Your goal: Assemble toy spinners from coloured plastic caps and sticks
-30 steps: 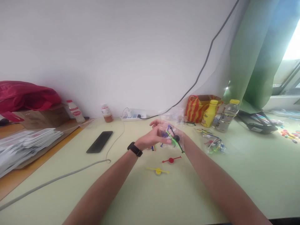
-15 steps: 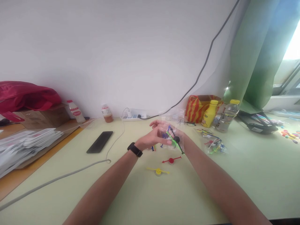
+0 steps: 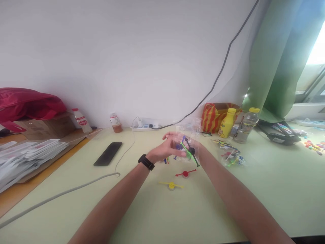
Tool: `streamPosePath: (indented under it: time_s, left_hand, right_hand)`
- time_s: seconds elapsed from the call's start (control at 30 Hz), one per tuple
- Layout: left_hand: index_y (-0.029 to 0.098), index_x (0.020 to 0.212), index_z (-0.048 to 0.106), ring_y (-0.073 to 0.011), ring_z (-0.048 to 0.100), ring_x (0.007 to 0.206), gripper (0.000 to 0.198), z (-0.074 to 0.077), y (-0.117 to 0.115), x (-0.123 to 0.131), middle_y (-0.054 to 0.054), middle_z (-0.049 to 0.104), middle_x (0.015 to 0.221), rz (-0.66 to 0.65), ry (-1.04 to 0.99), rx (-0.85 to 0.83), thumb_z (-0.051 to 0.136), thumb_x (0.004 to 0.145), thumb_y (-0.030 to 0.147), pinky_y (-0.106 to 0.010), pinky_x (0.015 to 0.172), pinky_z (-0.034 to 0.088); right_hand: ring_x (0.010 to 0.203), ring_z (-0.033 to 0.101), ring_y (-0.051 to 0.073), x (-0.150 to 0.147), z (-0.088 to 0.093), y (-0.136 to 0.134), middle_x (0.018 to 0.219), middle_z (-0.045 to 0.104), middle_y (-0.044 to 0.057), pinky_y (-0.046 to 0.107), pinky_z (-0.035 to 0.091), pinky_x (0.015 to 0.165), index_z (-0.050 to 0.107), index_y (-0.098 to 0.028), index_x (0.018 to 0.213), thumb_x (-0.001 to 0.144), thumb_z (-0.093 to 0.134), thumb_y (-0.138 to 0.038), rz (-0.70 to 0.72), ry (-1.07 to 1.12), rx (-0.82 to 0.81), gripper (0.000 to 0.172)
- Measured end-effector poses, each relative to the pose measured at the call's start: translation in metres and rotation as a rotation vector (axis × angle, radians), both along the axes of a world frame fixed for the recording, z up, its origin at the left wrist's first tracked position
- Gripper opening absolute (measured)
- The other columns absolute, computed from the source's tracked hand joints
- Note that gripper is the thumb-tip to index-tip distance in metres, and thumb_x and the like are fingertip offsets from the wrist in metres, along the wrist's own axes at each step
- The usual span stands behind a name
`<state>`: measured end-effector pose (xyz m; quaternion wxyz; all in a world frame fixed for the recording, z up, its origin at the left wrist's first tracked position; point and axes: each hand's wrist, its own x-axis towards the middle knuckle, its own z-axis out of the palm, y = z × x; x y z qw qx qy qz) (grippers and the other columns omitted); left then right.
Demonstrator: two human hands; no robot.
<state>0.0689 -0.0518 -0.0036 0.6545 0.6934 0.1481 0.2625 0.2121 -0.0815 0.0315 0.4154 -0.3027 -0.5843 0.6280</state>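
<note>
Both hands meet over the middle of the pale green table (image 3: 266,189). My left hand (image 3: 166,148), with a black watch on its wrist, pinches a small clear plastic bag (image 3: 186,147) that holds coloured stick-and-disc pieces, a black one and a green one showing. My right hand (image 3: 199,150) is mostly hidden behind the bag and grips it from the right. Just below the hands a red stick-and-disc piece (image 3: 185,174) and a yellow one (image 3: 171,185) lie on the table. A few more coloured bits (image 3: 166,160) lie under my left hand.
A black phone (image 3: 108,154) and a grey cable (image 3: 63,194) lie to the left, beside stacked white packets (image 3: 27,156). Another clear bag of coloured pieces (image 3: 231,156), a yellow bottle (image 3: 226,123) and a clear bottle (image 3: 246,125) stand to the right. A power strip (image 3: 146,127) sits by the wall.
The hands and the bag have shifted only very slightly; nothing on the table has moved.
</note>
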Motion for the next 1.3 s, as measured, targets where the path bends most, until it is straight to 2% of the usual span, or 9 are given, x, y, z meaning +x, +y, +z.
streamPosePath:
  time_s: [0.1,0.23,0.43,0.63,0.87,1.03,1.3]
  left_hand:
    - [0.013,0.092,0.075,-0.0155,0.064,0.083,0.033,0.000,0.000,0.001,-0.006,0.069,0.088,0.006,0.013,0.003,0.091,0.069,0.031,-0.024,0.075,0.049]
    - [0.014,0.092,0.075,-0.0151,0.064,0.081,0.035,0.001,-0.001,0.000,-0.005,0.070,0.089,0.031,0.018,-0.007,0.092,0.067,0.033,-0.024,0.073,0.049]
    - [0.014,0.091,0.076,-0.0157,0.064,0.080,0.035,0.001,-0.001,0.000,-0.005,0.070,0.085,0.036,0.043,0.007,0.093,0.066,0.032,-0.024,0.071,0.049]
    - [0.013,0.091,0.076,-0.0137,0.062,0.078,0.031,0.000,0.000,-0.001,-0.005,0.069,0.086,0.009,0.008,0.024,0.091,0.071,0.031,-0.022,0.070,0.048]
    - [0.014,0.092,0.075,-0.0132,0.059,0.072,0.037,0.000,0.000,0.000,-0.003,0.066,0.081,0.033,0.026,0.017,0.093,0.067,0.035,-0.023,0.065,0.045]
    - [0.014,0.093,0.075,-0.0130,0.058,0.071,0.040,-0.001,0.001,0.000,-0.002,0.065,0.079,0.053,0.052,0.046,0.093,0.065,0.037,-0.023,0.064,0.043]
    - [0.014,0.094,0.075,-0.0126,0.058,0.071,0.038,-0.003,0.001,0.001,-0.002,0.065,0.080,0.043,0.046,0.047,0.092,0.067,0.035,-0.023,0.065,0.044]
  right_hand:
    - [0.074,0.067,0.024,0.001,0.003,-0.006,0.087,0.071,0.006,0.033,0.054,0.053,0.064,-0.028,0.108,0.056,0.076,-0.037,0.063,0.032,-0.068,0.055]
    - [0.072,0.066,0.024,0.001,0.005,-0.007,0.087,0.072,0.006,0.032,0.051,0.052,0.066,-0.026,0.106,0.051,0.076,-0.031,0.088,0.050,-0.064,0.056]
    - [0.067,0.064,0.022,-0.001,0.006,-0.006,0.088,0.072,0.006,0.031,0.048,0.051,0.067,-0.027,0.103,0.056,0.073,-0.030,0.027,0.062,-0.023,0.047]
    - [0.066,0.064,0.022,0.000,0.004,-0.002,0.082,0.071,0.004,0.029,0.048,0.048,0.066,-0.027,0.106,0.052,0.075,-0.028,0.044,0.043,-0.026,0.054]
    - [0.065,0.065,0.022,0.001,0.000,0.002,0.079,0.070,0.004,0.027,0.045,0.045,0.065,-0.026,0.106,0.058,0.075,-0.030,0.042,0.028,-0.034,0.049]
    - [0.066,0.066,0.022,0.000,-0.001,0.002,0.081,0.071,0.004,0.031,0.051,0.050,0.066,-0.027,0.105,0.055,0.072,-0.029,0.007,0.059,-0.009,0.050]
    - [0.066,0.066,0.022,0.000,-0.004,0.002,0.083,0.072,0.004,0.030,0.051,0.050,0.067,-0.027,0.106,0.053,0.072,-0.028,0.032,0.081,-0.018,0.053]
